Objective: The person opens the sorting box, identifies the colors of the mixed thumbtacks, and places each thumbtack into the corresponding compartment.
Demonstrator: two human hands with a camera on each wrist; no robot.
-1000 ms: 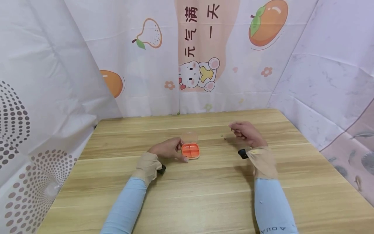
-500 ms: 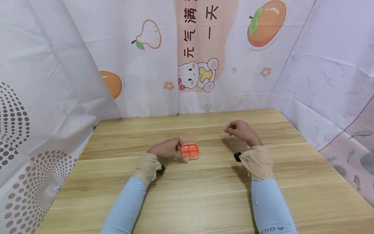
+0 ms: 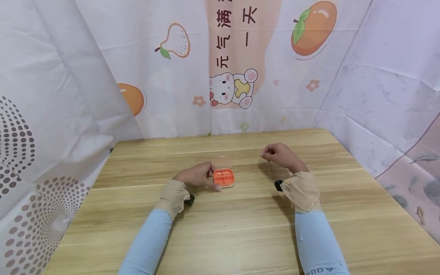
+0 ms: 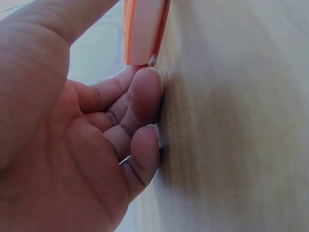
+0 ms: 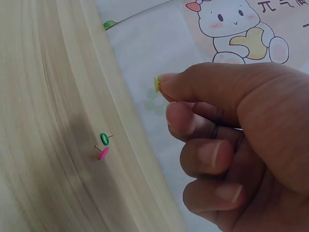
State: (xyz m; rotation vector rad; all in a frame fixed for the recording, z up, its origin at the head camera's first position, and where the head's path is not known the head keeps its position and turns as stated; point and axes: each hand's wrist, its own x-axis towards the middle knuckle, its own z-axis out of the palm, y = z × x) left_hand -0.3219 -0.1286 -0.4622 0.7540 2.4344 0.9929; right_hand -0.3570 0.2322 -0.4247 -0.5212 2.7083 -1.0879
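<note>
A person's left hand (image 3: 198, 175) grips the left side of an orange four-compartment case (image 3: 224, 178) at the middle of a wood-grain table (image 3: 233, 233), its clear lid (image 3: 222, 163) open on the far side. To the right, the right hand (image 3: 282, 156) pinches a yellow pushpin (image 5: 157, 84) between thumb and index finger. The pin shows clearly only from the right wrist; the head camera leaves it too small to make out. That wrist view also gives the colors of two pins on the table near the right hand, one green (image 5: 105, 138), one pink (image 5: 103, 153), side by side. The left wrist camera catches the case's side wall, cut off at the top edge along with the thumb's tip; the compartments appear only from the head, where the thumb partly covers the case's near left corner.
</note>
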